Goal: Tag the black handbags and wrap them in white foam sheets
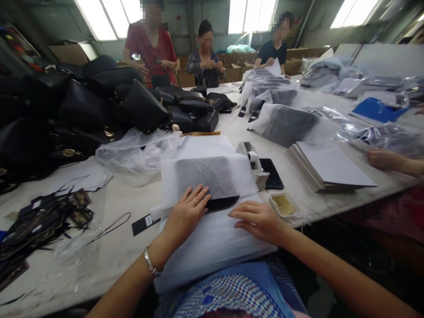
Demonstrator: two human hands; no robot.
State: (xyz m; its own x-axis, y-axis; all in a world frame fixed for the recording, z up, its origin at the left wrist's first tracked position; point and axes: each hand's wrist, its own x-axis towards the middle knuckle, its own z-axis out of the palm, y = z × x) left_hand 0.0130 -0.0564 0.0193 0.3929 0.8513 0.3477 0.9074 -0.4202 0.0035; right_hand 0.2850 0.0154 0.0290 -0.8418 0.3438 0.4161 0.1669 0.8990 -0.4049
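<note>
One checked apron (228, 287) was nearest my camera, between two bare forearms. I had the left hand (188, 210), one bangle (149, 261) at its wrist, flat over one bag (227, 202), its fingers extended and only slightly parted. The right hand (261, 221) rested on the white paper (215, 238) just beside it, fingers bent and close together; I couldn't tell whether they pinched its edge. That bag lay at the table's near side, directly before the person, mostly under the paper, one dark edge showing.

One tag (144, 224) stuck out to the left, beside one loop of cord (111, 229). Further left I saw a heap of tags (43, 221), too tangled to count. To the right, one small dish (284, 204) contained something yellowish. Beyond it sat one dispenser (253, 163), one black slab (273, 172) and one stack of boards (331, 165); a co-worker's hand (384, 159) was near the stack.

Farther out, black bags (139, 106) were piled on the left, overlapping beyond my count, and a row of wrapped bags (285, 121) ran away on the right. I counted three people across the table (311, 207). Behind them stood several cartons (232, 73), contents hidden from me, below three bright windows (253, 15).
</note>
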